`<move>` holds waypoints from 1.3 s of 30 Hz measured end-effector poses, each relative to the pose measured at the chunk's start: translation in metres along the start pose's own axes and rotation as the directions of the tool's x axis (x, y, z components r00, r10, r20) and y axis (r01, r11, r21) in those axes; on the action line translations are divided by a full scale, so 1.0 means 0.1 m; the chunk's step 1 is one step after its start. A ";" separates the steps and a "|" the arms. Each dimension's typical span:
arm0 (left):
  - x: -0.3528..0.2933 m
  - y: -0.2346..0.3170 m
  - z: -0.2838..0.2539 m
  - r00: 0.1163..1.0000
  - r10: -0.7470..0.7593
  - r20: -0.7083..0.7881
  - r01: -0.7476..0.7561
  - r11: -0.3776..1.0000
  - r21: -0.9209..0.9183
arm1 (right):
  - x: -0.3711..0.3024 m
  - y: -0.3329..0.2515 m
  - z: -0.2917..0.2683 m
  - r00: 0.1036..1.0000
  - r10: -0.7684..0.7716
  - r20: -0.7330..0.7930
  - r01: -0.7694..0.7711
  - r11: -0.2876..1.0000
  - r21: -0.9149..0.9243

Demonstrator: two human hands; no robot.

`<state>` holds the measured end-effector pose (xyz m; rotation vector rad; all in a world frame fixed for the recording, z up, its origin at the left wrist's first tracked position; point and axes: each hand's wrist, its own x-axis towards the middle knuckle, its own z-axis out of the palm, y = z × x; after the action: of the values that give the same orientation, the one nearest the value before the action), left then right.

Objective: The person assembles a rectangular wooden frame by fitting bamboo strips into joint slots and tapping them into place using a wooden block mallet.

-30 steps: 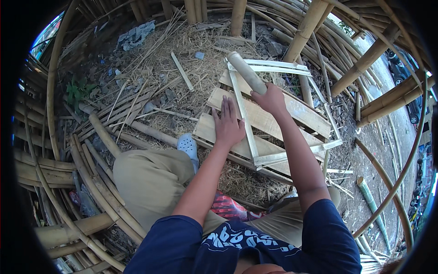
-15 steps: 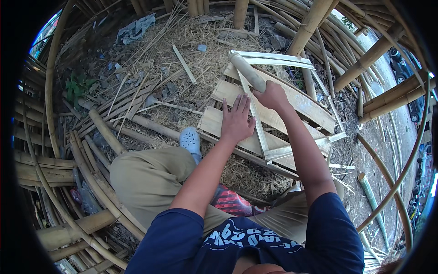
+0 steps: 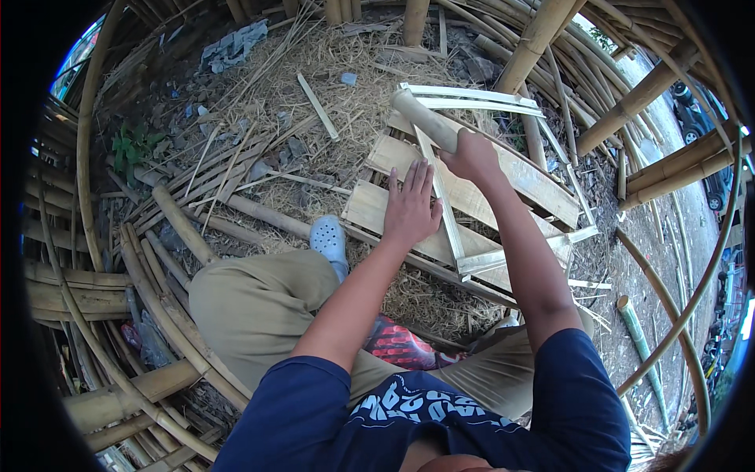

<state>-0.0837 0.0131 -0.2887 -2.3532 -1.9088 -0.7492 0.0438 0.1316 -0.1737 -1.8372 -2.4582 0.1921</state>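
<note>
My right hand (image 3: 473, 160) grips a short, thick bamboo pole (image 3: 425, 120), which slants away to the upper left over a frame of pale split-bamboo strips (image 3: 443, 194). My left hand (image 3: 412, 206) lies flat with its fingers stretched out, beside the frame's near left strip. Beneath both hands is a low platform of wooden boards (image 3: 377, 203) with gaps between them, and the frame rests on it. Whether my left fingertips touch the strip is hard to make out.
A loose bamboo strip (image 3: 318, 107) lies on straw-strewn ground. Bamboo poles (image 3: 182, 223) and thin sticks are heaped at left. Upright bamboo posts (image 3: 528, 59) stand at far right, beside a bundle of poles. My foot in a light blue clog (image 3: 328, 239) is left of the platform.
The bamboo pole and my right hand have shifted very slightly. My left hand has edged a little to the right, still flat on the boards.
</note>
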 end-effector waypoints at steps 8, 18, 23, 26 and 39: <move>-0.07 -0.12 -0.21 0.984 0.175 0.018 -0.172 0.980 -0.102 | -0.03 -0.23 -0.15 0.985 0.078 -0.155 -0.025 0.949 0.316; -0.11 -0.19 0.10 0.894 0.447 0.007 -0.431 0.866 -0.255 | -0.03 -0.15 0.15 0.993 0.014 0.121 -0.030 0.991 0.131; -0.10 -0.21 0.07 0.905 0.423 0.051 -0.395 0.877 -0.274 | -0.30 -0.48 -0.56 0.863 0.073 -0.500 0.193 0.867 0.460; -0.10 -0.17 0.10 0.900 0.433 0.045 -0.408 0.876 -0.259 | -0.22 -0.31 -0.17 0.916 0.023 -0.401 0.142 0.916 0.376; -0.07 -0.13 0.05 0.897 0.443 0.003 -0.422 0.858 -0.293 | -0.05 -0.05 0.11 0.990 0.126 -0.068 -0.108 0.971 0.214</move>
<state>-0.0950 0.0116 -0.2999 -2.8656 -1.2650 -0.9541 0.0387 0.1244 -0.1837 -1.8607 -2.1839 0.3616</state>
